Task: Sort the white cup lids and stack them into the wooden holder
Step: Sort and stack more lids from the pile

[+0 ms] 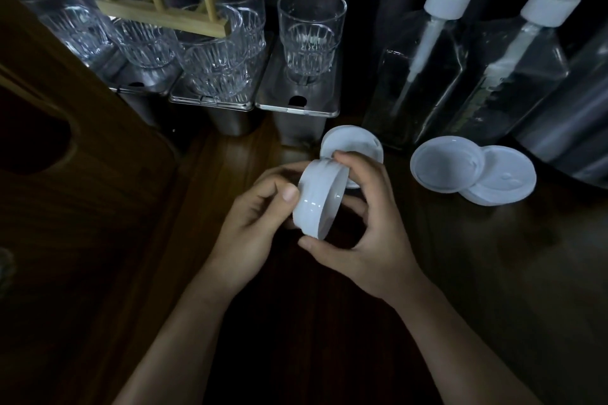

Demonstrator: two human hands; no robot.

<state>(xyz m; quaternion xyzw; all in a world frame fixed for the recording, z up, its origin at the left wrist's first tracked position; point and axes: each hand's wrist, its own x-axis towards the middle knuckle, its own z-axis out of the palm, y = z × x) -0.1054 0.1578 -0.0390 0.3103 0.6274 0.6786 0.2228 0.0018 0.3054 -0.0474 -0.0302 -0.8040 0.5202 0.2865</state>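
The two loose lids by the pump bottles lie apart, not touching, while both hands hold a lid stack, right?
Not apart: the head view shows the left loose lid overlapping the right loose lid. The left hand and right hand do hold the lid stack.

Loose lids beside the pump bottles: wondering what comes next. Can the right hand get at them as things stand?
Probably yes: the loose lids lie uncovered on the table, right of the right hand. But that hand and the left hand grip the held lids, so it must let go first.

holder (164,18) top cropped, rear lid (350,141) half-hidden
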